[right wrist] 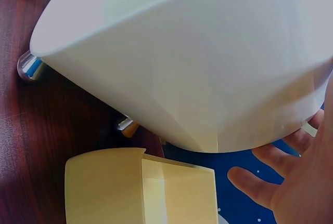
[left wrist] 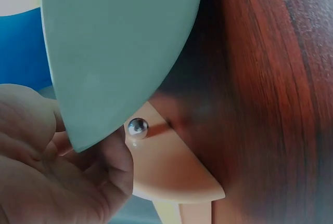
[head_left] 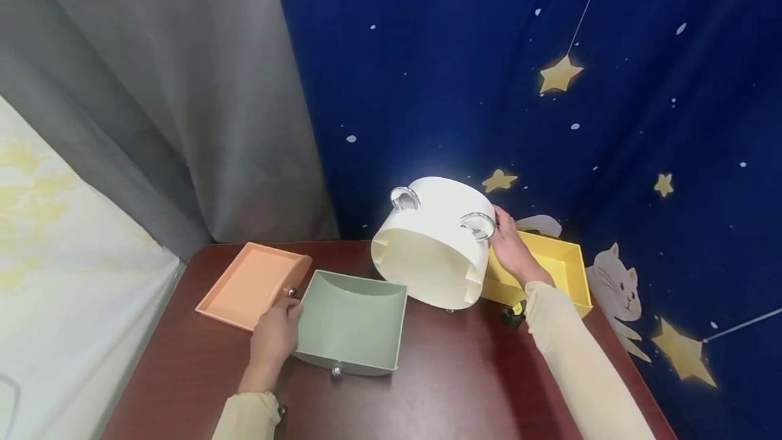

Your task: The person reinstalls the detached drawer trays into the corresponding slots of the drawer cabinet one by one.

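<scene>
My left hand grips the left side of a green drawer, which has a round metal knob on its near face. In the left wrist view, the fingers bend around the corner of its curved front panel. A white rounded cabinet shell with two metallic ears has its hollow opening toward me. Holding its right side is my right hand; in the right wrist view several fingers reach behind its back edge. The right thumb's hold cannot be made out.
An orange drawer lies left of the green one on the dark red table. Right of the shell is a yellow drawer, with a small black-and-yellow object before it. A starry blue curtain hangs behind.
</scene>
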The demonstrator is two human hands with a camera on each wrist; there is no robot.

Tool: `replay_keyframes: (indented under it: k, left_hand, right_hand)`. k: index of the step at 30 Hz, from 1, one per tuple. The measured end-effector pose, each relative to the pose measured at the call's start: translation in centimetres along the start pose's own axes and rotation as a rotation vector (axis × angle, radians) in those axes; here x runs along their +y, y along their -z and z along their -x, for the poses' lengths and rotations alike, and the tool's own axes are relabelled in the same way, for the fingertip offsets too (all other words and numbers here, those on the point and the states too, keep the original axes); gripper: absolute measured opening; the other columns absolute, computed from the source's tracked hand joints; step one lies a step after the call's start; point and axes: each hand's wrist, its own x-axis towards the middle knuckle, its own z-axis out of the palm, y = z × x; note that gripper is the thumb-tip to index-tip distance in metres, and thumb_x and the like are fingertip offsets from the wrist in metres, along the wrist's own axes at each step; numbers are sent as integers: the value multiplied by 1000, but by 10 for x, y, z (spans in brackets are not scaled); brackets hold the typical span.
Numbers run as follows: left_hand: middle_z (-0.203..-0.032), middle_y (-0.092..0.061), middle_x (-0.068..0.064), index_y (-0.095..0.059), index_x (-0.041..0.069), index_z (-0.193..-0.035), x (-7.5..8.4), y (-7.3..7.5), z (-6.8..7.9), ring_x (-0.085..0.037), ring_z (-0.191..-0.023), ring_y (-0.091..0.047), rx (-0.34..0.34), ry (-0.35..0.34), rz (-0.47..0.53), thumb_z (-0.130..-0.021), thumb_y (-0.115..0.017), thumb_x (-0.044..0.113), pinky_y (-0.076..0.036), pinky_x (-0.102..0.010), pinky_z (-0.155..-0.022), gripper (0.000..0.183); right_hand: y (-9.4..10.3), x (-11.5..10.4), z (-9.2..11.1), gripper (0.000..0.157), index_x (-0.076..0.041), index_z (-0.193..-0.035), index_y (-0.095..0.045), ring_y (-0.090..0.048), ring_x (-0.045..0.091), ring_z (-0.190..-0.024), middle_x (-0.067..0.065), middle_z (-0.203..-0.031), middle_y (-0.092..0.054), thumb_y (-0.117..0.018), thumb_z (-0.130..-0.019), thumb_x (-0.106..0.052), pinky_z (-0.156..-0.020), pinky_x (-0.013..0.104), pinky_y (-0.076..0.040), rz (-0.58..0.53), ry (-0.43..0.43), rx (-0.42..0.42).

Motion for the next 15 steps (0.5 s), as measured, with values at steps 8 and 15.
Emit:
replay_keyframes:
  k: [8,15]
  left_hand:
    - [-106,-74,-18,-67,5,-122,3,-6,-10,-29,-85,-69,51,-16,11,-107,-49,30,-54,-48,-72,34]
    - [-104,-74,-15,-67,6,-119,6,-11,-15,-29,-90,-69,62,-17,33,-107,-49,34,-54,-48,-74,35]
  right_hand:
    - [-1,-1,4,81,-11,-164,0,-3,35,-160,16,-172,-4,-20,-105,-63,-126,63,-12,15,-11,8]
    - [-2,-3,5,78,-11,-164,-1,-9,36,-159,16,-172,-6,-18,-106,-61,-126,62,-14,26,-13,13]
